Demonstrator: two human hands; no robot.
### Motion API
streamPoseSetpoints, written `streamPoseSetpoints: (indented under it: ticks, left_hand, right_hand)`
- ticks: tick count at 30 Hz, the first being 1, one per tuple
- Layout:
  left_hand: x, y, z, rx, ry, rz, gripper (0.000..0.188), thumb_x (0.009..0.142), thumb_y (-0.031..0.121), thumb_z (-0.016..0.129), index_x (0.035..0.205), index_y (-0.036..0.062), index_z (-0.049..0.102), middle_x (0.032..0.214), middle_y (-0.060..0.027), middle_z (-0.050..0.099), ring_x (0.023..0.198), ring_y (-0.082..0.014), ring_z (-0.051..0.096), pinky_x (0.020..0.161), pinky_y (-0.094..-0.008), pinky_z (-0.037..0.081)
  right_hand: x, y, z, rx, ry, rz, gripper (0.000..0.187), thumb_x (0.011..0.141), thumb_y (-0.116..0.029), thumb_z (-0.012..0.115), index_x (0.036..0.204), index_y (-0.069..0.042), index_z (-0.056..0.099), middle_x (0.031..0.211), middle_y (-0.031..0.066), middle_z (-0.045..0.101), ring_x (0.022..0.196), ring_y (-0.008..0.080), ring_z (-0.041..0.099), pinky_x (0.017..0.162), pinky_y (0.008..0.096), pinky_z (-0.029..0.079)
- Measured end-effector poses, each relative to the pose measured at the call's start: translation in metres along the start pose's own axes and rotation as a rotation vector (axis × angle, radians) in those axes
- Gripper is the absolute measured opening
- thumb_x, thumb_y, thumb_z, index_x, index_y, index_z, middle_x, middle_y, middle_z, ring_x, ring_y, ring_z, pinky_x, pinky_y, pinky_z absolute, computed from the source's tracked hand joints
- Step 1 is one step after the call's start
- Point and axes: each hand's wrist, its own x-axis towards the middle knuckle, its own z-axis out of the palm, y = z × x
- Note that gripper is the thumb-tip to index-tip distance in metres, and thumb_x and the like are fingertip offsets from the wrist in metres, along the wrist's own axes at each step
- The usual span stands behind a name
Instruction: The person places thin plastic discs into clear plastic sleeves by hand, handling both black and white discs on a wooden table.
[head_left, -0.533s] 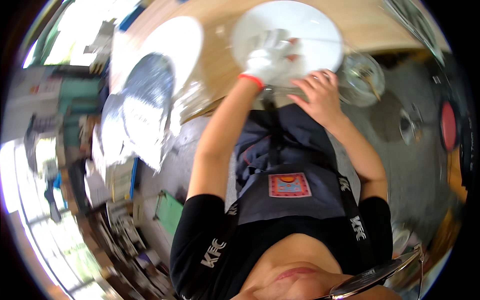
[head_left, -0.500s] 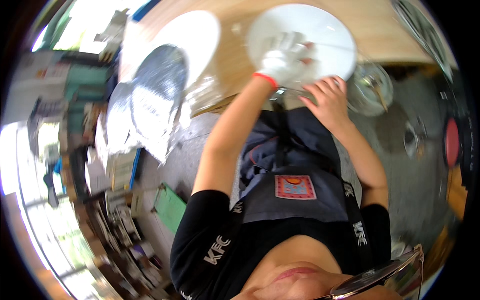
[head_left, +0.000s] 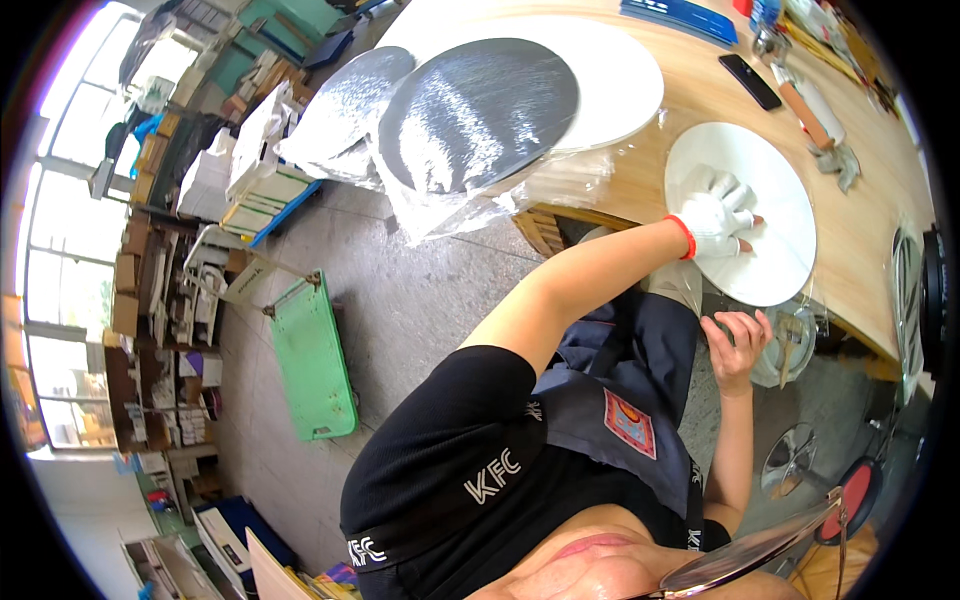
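White disc: round white disc [head_left: 785, 190] at the near edge of the tabletop [head_left: 855, 225], right of middle; that's what's being handled.
Left hand: left hand [head_left: 716, 222] in a white glove with red cuff [head_left: 684, 237], spread flat on the disc, palm down, not gripping; two bare fingertips poke out.
Right hand: right hand [head_left: 738, 348], bare, fingers loosely bent, just beside the disc's near rim; from where I stand, can't tell if it pinches anything.
Left side: dark shiny disc [head_left: 480, 110] overlapping a second white disc [head_left: 622, 85], near edge, clear film [head_left: 570, 180] hanging past it.
Far side: black phone [head_left: 750, 82] beyond the handled disc; flat blue stack [head_left: 680, 20] at far edge; brown-and-white roll [head_left: 803, 115] right of phone, exact kind unclear.
Below near edge: clear tub [head_left: 768, 372] near right hand, wooden-handled tool [head_left: 788, 355] inside.
Floor: green trolley [head_left: 312, 360], off to the person's left, well apart.
Person: dark apron [head_left: 580, 410] over black shirt [head_left: 440, 460], body against near edge side.
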Motion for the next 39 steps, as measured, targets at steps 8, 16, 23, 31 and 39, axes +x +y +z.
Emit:
streamPoseSetpoints:
  ticks: [8, 16, 23, 31, 39]
  left_hand:
    - [-0.083, 0.02, -0.079, -0.861, 0.205, -0.145, 0.048, 0.095, 0.025, 0.058, 0.141, 0.0103, 0.05, 0.131, -0.0158, 0.06, 0.122, -0.0324, 0.057, 0.102, -0.0366, 0.043]
    - [-0.299, -0.024, -0.127, -1.737, 1.27, -0.53, 0.053, 0.101, 0.053, 0.045, 0.125, 0.0065, 0.051, 0.111, -0.0149, 0.064, 0.094, -0.0272, 0.064, 0.084, -0.0433, 0.053]
    - [-0.285, -0.021, -0.204, -1.582, 1.128, -0.804, 0.056, 0.096, 0.023, 0.058, 0.144, 0.0086, 0.032, 0.128, -0.0161, 0.053, 0.116, -0.0309, 0.054, 0.099, -0.0525, 0.047]
    - [-0.264, -0.03, -0.251, -1.03, 0.832, -0.659, 0.035, 0.092, 0.004, 0.063, 0.126, 0.0025, 0.055, 0.106, -0.0132, 0.065, 0.097, -0.0204, 0.065, 0.088, -0.0356, 0.054]
    - [-0.188, -0.055, -0.24, 0.285, 0.342, -0.157, 0.043, 0.073, 0.016, 0.075, 0.113, 0.0084, 0.065, 0.124, -0.0093, 0.061, 0.114, -0.0318, 0.055, 0.096, -0.0397, 0.046]
  right_hand:
    - [0.052, -0.005, -0.009, 0.206, 0.02, -0.083, 0.03, 0.088, -0.024, 0.072, 0.111, -0.014, 0.057, 0.106, 0.0015, 0.067, 0.099, 0.0208, 0.063, 0.105, 0.0456, 0.036]
    - [0.221, -0.096, 0.079, 0.35, -0.091, -0.305, 0.034, 0.085, -0.014, 0.071, 0.118, -0.01, 0.064, 0.118, 0.0045, 0.065, 0.114, 0.0219, 0.059, 0.107, 0.0422, 0.039]
    - [0.282, -0.092, 0.164, 0.289, -0.356, -0.523, 0.027, 0.089, -0.016, 0.065, 0.116, -0.012, 0.065, 0.106, 0.0047, 0.07, 0.1, 0.02, 0.067, 0.087, 0.0359, 0.053]
    - [0.37, -0.064, 0.148, 0.212, -0.213, -0.471, 0.02, 0.094, -0.019, 0.054, 0.11, -0.017, 0.066, 0.084, 0.0104, 0.071, 0.072, 0.0275, 0.07, 0.063, 0.0374, 0.055]
    - [0.416, -0.046, 0.152, 0.165, -0.179, -0.401, 0.022, 0.096, -0.03, 0.054, 0.104, -0.014, 0.067, 0.075, 0.0188, 0.067, 0.069, 0.0381, 0.067, 0.061, 0.0482, 0.052]
